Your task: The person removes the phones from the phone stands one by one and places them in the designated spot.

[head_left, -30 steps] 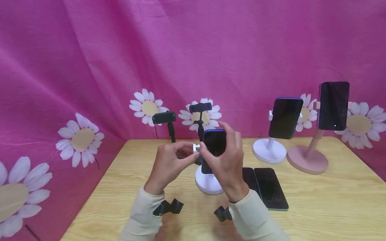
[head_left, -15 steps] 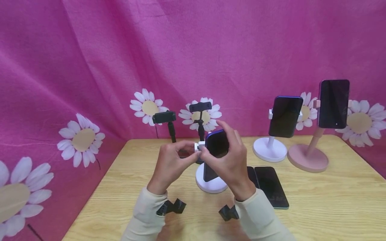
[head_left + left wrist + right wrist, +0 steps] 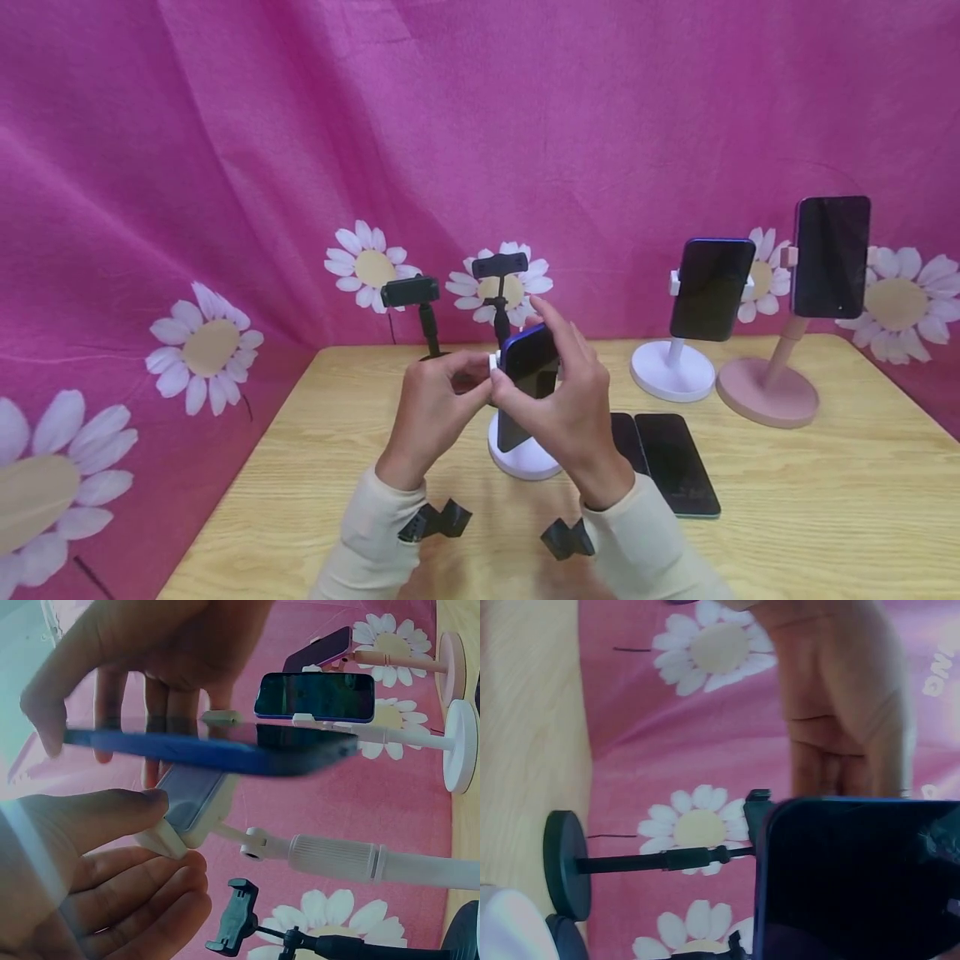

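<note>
My right hand [image 3: 573,404] grips a dark-screened smartphone [image 3: 531,354] with a blue edge, thumb on one side and fingers at its top corner. The phone stands tilted in front of the clamp of a white phone stand [image 3: 334,856]. My left hand [image 3: 431,408] pinches the side of that white clamp [image 3: 191,802] between thumb and fingers. In the left wrist view, the phone's blue edge lies close over the clamp's face, with a gap showing. The stand's round white base [image 3: 528,467] rests on the table below the phone, its pole mostly hidden in the head view.
Two phones lie flat at the right, one [image 3: 677,467] in full view. Behind them are a white stand [image 3: 672,375] and a pink stand [image 3: 768,396], each holding a phone. Two black phone stands, one with a horizontal clamp [image 3: 410,292], stand at the back of the wooden table [image 3: 300,467].
The phone has shifted slightly right, then back left, and now tilts with its face turned toward the right. The white clamp piece is more covered by phone and fingers. My left hand keeps its pinch.
</note>
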`<state>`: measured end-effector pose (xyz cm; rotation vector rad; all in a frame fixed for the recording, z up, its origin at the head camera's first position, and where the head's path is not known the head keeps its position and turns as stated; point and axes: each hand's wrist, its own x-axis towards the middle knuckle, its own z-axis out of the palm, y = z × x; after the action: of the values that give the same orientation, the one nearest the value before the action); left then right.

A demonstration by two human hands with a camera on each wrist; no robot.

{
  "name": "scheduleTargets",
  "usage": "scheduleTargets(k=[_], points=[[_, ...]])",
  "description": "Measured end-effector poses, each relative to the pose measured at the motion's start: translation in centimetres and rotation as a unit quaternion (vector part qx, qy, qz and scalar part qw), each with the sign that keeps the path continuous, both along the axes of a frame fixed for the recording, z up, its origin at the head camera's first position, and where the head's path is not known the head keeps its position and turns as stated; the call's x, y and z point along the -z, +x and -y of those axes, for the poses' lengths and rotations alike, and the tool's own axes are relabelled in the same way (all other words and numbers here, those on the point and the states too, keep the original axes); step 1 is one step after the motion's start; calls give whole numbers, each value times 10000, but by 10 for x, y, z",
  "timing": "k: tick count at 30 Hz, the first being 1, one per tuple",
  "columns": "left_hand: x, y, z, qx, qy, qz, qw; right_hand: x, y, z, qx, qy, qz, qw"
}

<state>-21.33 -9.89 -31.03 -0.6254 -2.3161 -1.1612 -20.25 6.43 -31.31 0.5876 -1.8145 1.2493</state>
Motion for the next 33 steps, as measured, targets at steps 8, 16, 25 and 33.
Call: scheduleTargets(k=[8,16,25,33], points=[[0,1,-1,-75,55,201,9998,-12,10,-27,-167,-101,268,9995],[-1,2,-3,-40,143,389,9991,1,6,-72,835,687,1171,9872],[1,3,-1,-37,220,491,9985,31,0,-127,1490,1541,1760,9608],[-1,2,-2,-18,153,423,9990,49,-12,-190,1944,2283,2951,9072]])
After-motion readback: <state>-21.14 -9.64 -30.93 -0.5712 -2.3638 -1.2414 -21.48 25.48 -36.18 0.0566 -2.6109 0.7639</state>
